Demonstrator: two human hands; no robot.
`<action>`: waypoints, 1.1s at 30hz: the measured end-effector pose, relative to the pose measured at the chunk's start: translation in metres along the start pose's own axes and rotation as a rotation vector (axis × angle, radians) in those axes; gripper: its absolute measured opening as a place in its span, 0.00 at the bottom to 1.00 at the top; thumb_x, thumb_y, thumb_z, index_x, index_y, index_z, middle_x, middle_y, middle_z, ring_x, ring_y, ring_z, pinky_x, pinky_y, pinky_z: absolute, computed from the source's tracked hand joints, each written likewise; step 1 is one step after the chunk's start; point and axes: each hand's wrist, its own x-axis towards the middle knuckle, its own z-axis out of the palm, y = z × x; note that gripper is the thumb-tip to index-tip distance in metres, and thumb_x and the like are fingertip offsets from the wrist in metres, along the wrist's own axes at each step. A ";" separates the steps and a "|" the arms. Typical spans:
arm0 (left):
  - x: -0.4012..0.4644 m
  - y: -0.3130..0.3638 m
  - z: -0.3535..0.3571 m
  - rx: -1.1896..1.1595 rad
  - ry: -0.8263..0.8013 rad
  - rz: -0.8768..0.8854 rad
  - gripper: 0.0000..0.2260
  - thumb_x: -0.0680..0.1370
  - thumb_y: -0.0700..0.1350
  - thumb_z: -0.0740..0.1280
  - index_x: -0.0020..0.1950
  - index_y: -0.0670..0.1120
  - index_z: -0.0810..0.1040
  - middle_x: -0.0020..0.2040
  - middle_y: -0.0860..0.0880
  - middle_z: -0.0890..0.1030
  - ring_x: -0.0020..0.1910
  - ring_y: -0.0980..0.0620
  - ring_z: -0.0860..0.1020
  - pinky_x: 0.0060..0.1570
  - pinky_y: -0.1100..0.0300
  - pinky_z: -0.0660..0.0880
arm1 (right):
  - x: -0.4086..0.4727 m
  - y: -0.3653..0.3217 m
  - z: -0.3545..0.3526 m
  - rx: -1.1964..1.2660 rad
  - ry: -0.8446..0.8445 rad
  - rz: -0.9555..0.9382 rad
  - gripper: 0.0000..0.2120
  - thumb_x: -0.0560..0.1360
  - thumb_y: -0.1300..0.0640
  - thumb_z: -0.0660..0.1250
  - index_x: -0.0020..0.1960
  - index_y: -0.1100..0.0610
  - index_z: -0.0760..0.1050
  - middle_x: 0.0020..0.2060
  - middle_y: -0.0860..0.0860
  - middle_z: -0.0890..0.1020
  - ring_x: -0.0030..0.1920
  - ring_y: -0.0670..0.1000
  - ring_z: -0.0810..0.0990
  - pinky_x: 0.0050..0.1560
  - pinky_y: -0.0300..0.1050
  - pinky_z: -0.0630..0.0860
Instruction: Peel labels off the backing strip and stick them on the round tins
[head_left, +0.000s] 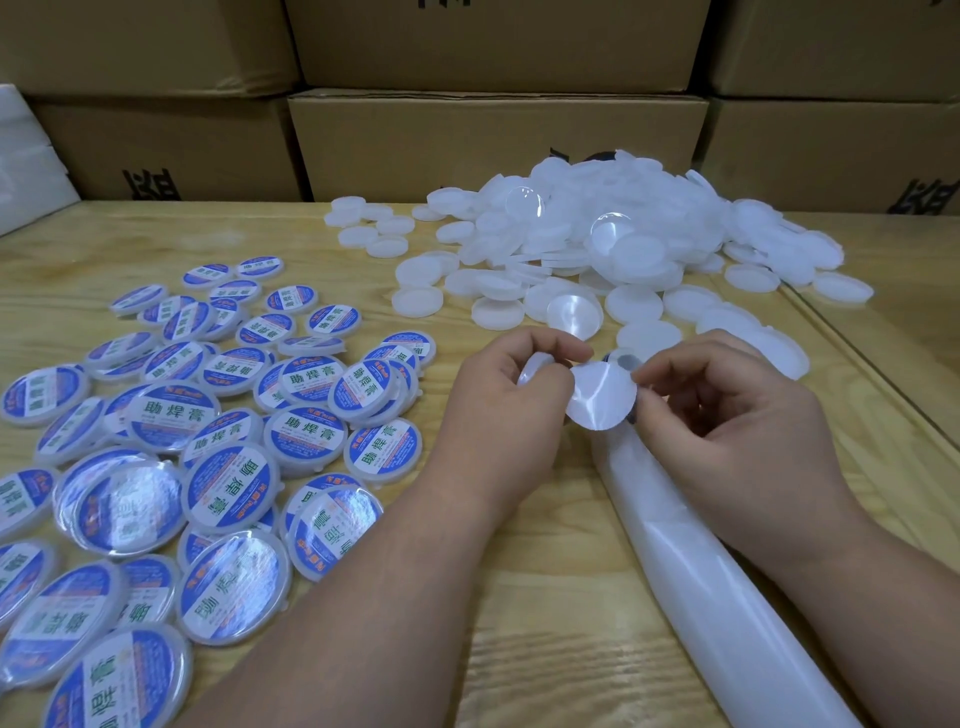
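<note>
The person is working through a large batch, and by the look of the table the job is somewhere near its middle. A wide spread of labelled tins (208, 415), each wearing a blue and white sticker, is lying to the left, many overlapping one another. A bigger heap of plain white tins (597, 244) is waiting at the far right of the wooden table (545, 597), so a good share appears to be left. The left hand (511, 410) is curling its fingers round one unlabelled tin (535, 370), mostly hidden behind them. The right hand (727, 415) is pinching the edge of a round label (600, 397), seen from its pale back, which is hanging between the two hands and just beside the held tin. The backing strip (691, 561) is trailing from under the right hand toward the near edge of the table. The label seems not yet pressed down, so this tin is judged unfinished. Stacked cardboard boxes (493, 140) are standing behind the table.
</note>
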 end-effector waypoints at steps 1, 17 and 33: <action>0.000 0.000 -0.001 -0.010 -0.002 0.000 0.12 0.67 0.44 0.61 0.39 0.55 0.83 0.32 0.58 0.80 0.30 0.58 0.74 0.29 0.68 0.70 | 0.000 0.000 0.000 0.007 0.000 0.003 0.14 0.71 0.67 0.76 0.42 0.48 0.80 0.41 0.44 0.79 0.34 0.50 0.76 0.37 0.30 0.70; -0.002 0.006 -0.001 -0.346 -0.042 0.009 0.12 0.78 0.53 0.59 0.52 0.48 0.76 0.48 0.46 0.87 0.30 0.48 0.78 0.21 0.64 0.62 | 0.001 -0.004 -0.004 0.181 0.061 0.069 0.05 0.73 0.61 0.67 0.40 0.53 0.76 0.41 0.47 0.78 0.42 0.42 0.76 0.41 0.38 0.72; -0.001 0.006 -0.001 -0.266 -0.306 -0.030 0.15 0.68 0.46 0.57 0.43 0.57 0.82 0.43 0.44 0.82 0.26 0.46 0.75 0.23 0.66 0.61 | 0.000 -0.009 -0.004 -0.020 -0.095 0.189 0.04 0.70 0.51 0.71 0.36 0.47 0.81 0.66 0.37 0.76 0.73 0.42 0.67 0.74 0.46 0.61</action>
